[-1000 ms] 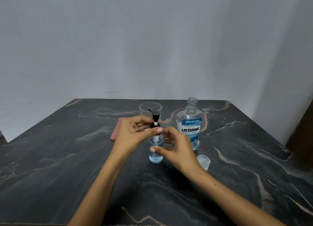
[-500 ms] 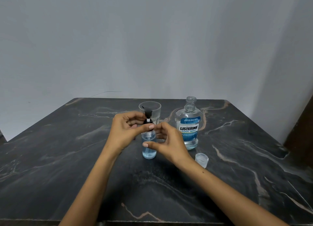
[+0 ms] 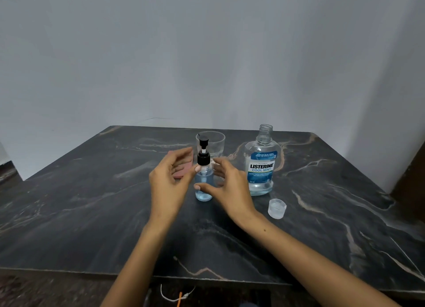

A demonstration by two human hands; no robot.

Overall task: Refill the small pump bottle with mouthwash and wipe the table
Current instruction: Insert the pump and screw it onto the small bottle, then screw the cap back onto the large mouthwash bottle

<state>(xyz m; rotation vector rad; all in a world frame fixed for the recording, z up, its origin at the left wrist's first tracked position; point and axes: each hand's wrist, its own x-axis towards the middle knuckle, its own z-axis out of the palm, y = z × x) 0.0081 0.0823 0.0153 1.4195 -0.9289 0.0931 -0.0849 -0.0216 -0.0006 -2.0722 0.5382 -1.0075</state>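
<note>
The small pump bottle stands upright at the middle of the dark marble table, with blue liquid in its lower part and its black pump head seated on top. My left hand is just left of it, fingers spread, with the thumb tip near the bottle's shoulder. My right hand wraps the bottle from the right, thumb across its front and fingers behind. The open mouthwash bottle stands to the right, partly full.
The mouthwash cap lies on the table in front of the big bottle. A clear glass stands behind the pump bottle. A pink cloth lies behind my left hand, mostly hidden. The table's front edge is close to me.
My left hand has let go of the pump head and spread its fingers. The pump head now sits down on the bottle. My right hand stays around the bottle.
</note>
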